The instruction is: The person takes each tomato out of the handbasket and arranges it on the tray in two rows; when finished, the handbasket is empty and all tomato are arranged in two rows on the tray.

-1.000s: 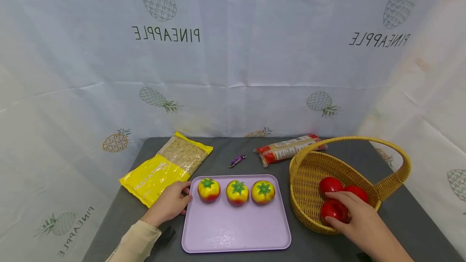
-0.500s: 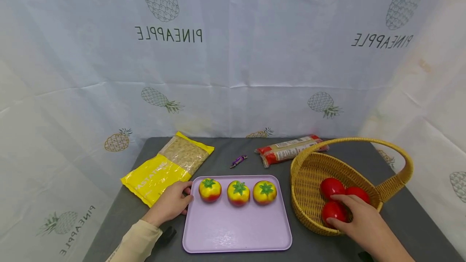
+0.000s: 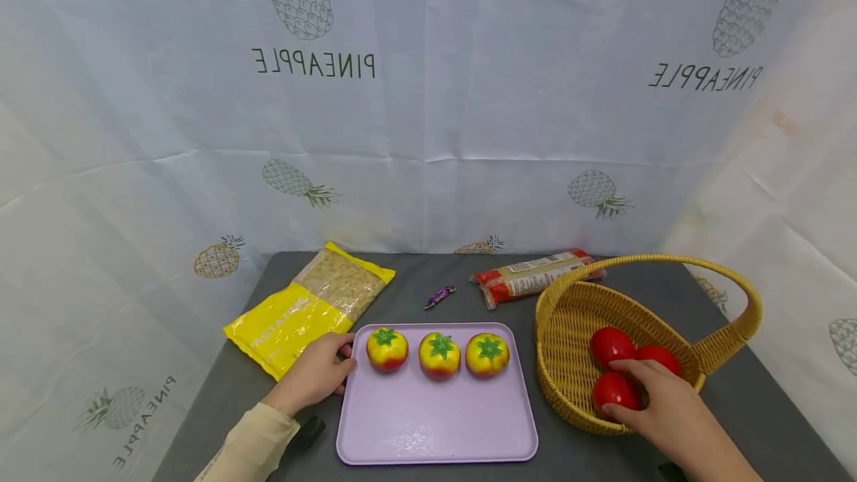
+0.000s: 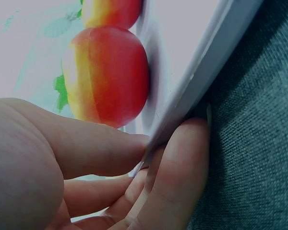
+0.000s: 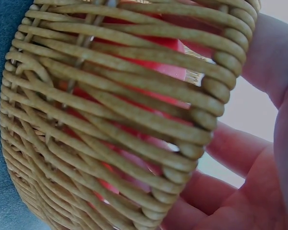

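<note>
My left hand [image 3: 318,374] pinches the left rim of a lilac tray [image 3: 435,426], thumb above and fingers below, as the left wrist view shows. Three round yellow-and-red toy fruits with green leafy tops stand in a row along the tray's far side: a left one [image 3: 387,350], a middle one [image 3: 439,355] and a right one [image 3: 487,355]. At the right, my right hand [image 3: 669,411] reaches into a wicker basket [image 3: 565,363], thumb and fingers round the nearest red apple [image 3: 612,391]. Two more apples lie beside it; in the right wrist view the basket wall [image 5: 110,100] largely hides them.
A yellow bag of pasta [image 3: 294,322] lies left of the tray. Behind the tray are a small purple-wrapped candy [image 3: 440,297] and a red-and-clear packet [image 3: 529,279]. The basket's tall handle [image 3: 669,259] arches over its opening. A pineapple-print curtain [image 3: 428,110] hangs behind.
The held apple has turned slightly in my right hand, its dimple no longer showing. My left hand stays at the tray's rim. The whole head view has shifted a little.
</note>
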